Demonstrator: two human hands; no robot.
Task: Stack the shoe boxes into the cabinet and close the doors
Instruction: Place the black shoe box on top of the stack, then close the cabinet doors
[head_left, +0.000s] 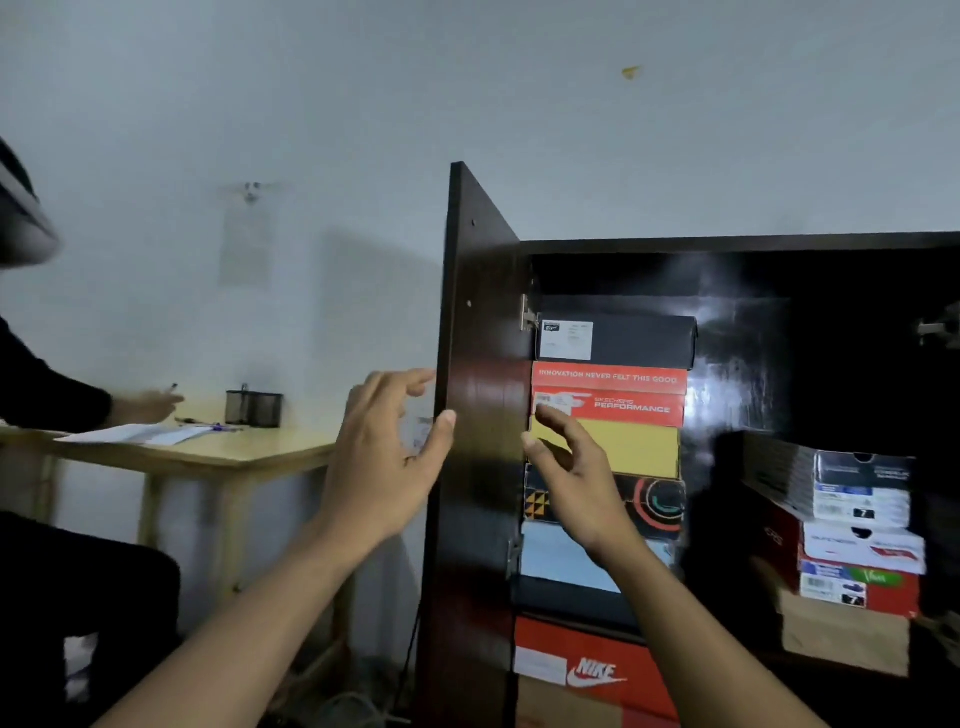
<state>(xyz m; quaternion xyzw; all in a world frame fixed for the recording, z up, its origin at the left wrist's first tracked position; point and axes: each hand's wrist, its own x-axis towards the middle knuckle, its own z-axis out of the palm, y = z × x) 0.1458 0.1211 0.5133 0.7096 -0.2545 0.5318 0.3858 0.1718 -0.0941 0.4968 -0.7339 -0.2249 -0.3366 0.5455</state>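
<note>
- Head view: cabinet (727, 244) holds two piles of shoe boxes. The left pile (623, 395) is tall, running from the Nike box (587, 665) up to a black box (639, 340). The right pile (857, 535) is lower and slightly askew.
- No box in view outside the cabinet; stacking judged done or nearly so.
- Left door (478, 415) stands open, edge toward camera. Right door out of frame; only a hinge (935, 327) shows. Closing not yet done.
- Left hand (384, 467): fingers spread, loosely curved, empty; thumb at the door's edge, contact uncertain.
- Right hand (576, 467): fingers spread, empty, in front of the yellow box (634, 449).
</note>
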